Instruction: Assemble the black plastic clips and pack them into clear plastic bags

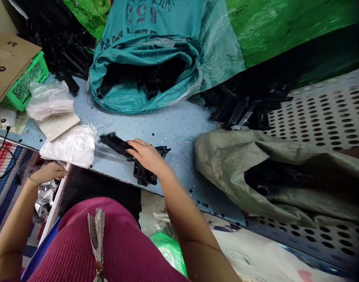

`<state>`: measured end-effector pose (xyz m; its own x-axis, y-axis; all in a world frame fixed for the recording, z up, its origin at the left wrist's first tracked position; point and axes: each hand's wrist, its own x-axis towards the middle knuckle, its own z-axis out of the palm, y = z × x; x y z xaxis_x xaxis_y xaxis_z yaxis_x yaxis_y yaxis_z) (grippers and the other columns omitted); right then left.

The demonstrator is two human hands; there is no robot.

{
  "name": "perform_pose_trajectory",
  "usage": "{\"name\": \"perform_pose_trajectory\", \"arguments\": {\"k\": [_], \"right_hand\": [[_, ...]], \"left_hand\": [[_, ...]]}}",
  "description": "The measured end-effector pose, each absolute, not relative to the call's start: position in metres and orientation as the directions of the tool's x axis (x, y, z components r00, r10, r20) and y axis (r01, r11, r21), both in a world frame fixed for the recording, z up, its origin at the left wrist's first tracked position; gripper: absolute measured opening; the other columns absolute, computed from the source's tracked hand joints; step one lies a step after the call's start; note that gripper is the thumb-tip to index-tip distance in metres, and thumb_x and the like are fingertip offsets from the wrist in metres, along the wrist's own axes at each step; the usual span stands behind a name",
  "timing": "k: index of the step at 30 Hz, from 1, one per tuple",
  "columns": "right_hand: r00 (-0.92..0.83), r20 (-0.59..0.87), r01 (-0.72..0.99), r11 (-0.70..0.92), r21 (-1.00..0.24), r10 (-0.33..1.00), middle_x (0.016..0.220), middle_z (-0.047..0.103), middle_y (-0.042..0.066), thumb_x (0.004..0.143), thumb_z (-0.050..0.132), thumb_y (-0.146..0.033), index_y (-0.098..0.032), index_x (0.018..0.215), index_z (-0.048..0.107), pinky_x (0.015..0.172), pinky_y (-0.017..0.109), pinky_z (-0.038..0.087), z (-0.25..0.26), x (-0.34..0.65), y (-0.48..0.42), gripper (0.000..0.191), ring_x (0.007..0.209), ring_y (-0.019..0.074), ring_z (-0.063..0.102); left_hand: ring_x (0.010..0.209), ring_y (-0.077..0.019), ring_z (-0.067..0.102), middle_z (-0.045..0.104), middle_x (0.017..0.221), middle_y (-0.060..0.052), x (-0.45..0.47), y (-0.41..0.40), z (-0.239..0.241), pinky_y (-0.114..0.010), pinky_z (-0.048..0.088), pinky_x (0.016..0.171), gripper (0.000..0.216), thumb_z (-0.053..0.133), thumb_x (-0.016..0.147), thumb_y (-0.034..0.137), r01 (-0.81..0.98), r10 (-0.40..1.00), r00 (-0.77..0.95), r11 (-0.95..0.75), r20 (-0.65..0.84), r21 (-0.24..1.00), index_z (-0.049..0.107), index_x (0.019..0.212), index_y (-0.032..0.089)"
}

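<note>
Head view: a speckled blue table (179, 125) bears everything within reach; along its far side lies a teal sack (173, 27), its mouth rolled back toward the person, likely so the dark contents stay easy to get at. To the right a grey-green sack (220, 156) gapes sideways, perhaps for the same reason. Clear plastic bags (70, 147) sit flat at the near edge, handy to the left side. Below them, the left hand (48, 172) hangs half-curled over wrapped pieces (46, 199); whether it grips anything I cannot tell. The right hand (145, 154) pinches one end of a black part (116, 144), holding it tilted above the table, beside more black parts (142, 174) under the wrist, apparently grouped close for short reaches.
</note>
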<state>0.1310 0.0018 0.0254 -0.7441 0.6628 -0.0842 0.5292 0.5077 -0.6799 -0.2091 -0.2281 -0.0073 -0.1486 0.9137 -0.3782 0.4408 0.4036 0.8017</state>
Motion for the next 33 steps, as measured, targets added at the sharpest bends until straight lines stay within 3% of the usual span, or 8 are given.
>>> {"name": "perform_pose_trajectory", "arguments": {"k": [3, 7, 12, 16, 18, 21, 28, 33], "right_hand": [[-0.654, -0.136, 0.312, 0.102, -0.945, 0.744, 0.1, 0.07, 0.006, 0.095, 0.057, -0.038, -0.022, 0.115, 0.071, 0.079, 0.036, 0.054, 0.015, 0.109, -0.01, 0.029, 0.088, 0.022, 0.065], [-0.606, -0.266, 0.035, -0.309, -0.95, 0.749, 0.095, 0.074, 0.002, 0.085, 0.071, -0.048, -0.023, 0.105, 0.073, 0.075, 0.032, 0.054, 0.012, 0.075, -0.027, 0.033, 0.084, 0.0192, 0.066], [-0.709, -0.304, -0.185, -0.583, -0.791, 0.637, 0.088, 0.075, 0.004, 0.074, 0.083, -0.055, -0.023, 0.096, 0.074, 0.081, 0.035, 0.057, 0.025, 0.046, -0.04, 0.041, 0.096, 0.0241, 0.072], [-0.748, -0.276, -0.275, -0.661, -0.699, 0.603, 0.086, 0.075, 0.003, 0.071, 0.083, -0.056, -0.022, 0.084, 0.072, 0.088, 0.037, 0.057, 0.022, 0.01, -0.049, 0.038, 0.096, 0.0246, 0.072], [-0.693, -0.315, -0.26, -0.633, -0.73, 0.648, 0.086, 0.075, 0.003, 0.071, 0.083, -0.052, -0.021, 0.082, 0.071, 0.086, 0.034, 0.056, 0.018, 0.002, -0.053, 0.035, 0.095, 0.0232, 0.07], [-0.66, -0.354, -0.221, -0.622, -0.751, 0.663, 0.085, 0.073, 0.003, 0.076, 0.08, -0.05, -0.021, 0.086, 0.07, 0.073, 0.03, 0.055, 0.013, 0.013, -0.062, 0.032, 0.086, 0.0203, 0.068], [-0.922, -0.371, 0.045, -0.921, -0.386, 0.11, 0.073, 0.067, 0.004, 0.072, 0.082, -0.033, -0.014, 0.086, 0.069, 0.039, 0.016, 0.03, -0.017, 0.047, -0.083, 0.027, 0.051, 0.0067, 0.043], [-0.85, -0.442, -0.056, -0.885, -0.463, 0.285, 0.072, 0.062, 0.0, 0.075, 0.08, -0.042, -0.018, 0.083, 0.064, 0.044, 0.017, 0.037, -0.029, 0.031, -0.09, 0.03, 0.056, 0.0086, 0.043]], "left_hand": [[0.077, -0.0204, 0.068, 0.074, 0.086, -0.007, -0.164, -0.199, 0.021, -0.032, 0.057, 0.077, 0.027, 0.062, 0.093, 0.045, 0.531, 0.972, -0.07, 0.228, -0.226, 0.816, 0.076, 0.094, 0.022], [0.092, -0.0245, 0.065, 0.068, 0.1, -0.012, -0.127, -0.147, 0.016, -0.04, 0.054, 0.091, 0.016, 0.064, 0.089, 0.031, 0.667, 0.927, -0.365, 0.198, 0.083, 0.718, 0.072, 0.084, 0.018], [0.062, -0.0136, 0.056, 0.06, 0.07, 0.0, -0.159, -0.132, 0.002, -0.028, 0.048, 0.061, 0.028, 0.081, 0.071, 0.039, 0.17, 0.856, -0.483, 0.3, -0.186, 0.939, 0.062, 0.071, 0.018], [0.065, -0.0158, 0.063, 0.065, 0.071, -0.001, -0.175, -0.143, 0.01, -0.029, 0.051, 0.061, 0.02, 0.075, 0.073, 0.032, 0.069, 0.87, -0.45, 0.258, -0.201, 0.964, 0.06, 0.078, 0.019], [0.084, -0.0203, 0.07, 0.071, 0.085, -0.006, -0.177, -0.149, 0.013, -0.035, 0.056, 0.077, 0.005, 0.064, 0.078, 0.023, 0.296, 0.899, -0.436, 0.19, -0.045, 0.936, 0.063, 0.081, 0.019], [0.108, -0.0256, 0.069, 0.074, 0.109, -0.011, -0.184, -0.153, 0.015, -0.045, 0.053, 0.102, 0.026, 0.05, 0.083, 0.014, 0.656, 0.957, -0.278, 0.123, 0.087, 0.744, 0.073, 0.093, 0.018], [0.136, -0.0255, 0.056, 0.059, 0.146, -0.014, -0.197, -0.152, 0.02, -0.044, 0.046, 0.117, 0.055, 0.045, 0.089, 0.011, 0.731, 0.962, -0.231, 0.072, 0.146, 0.678, 0.059, 0.142, 0.016], [0.147, -0.0231, 0.045, 0.048, 0.158, -0.012, -0.138, -0.191, 0.028, -0.043, 0.041, 0.122, 0.073, 0.038, 0.093, 0.002, 0.741, 0.97, 0.097, -0.22, 0.224, 0.634, 0.032, 0.162, 0.026]]}}
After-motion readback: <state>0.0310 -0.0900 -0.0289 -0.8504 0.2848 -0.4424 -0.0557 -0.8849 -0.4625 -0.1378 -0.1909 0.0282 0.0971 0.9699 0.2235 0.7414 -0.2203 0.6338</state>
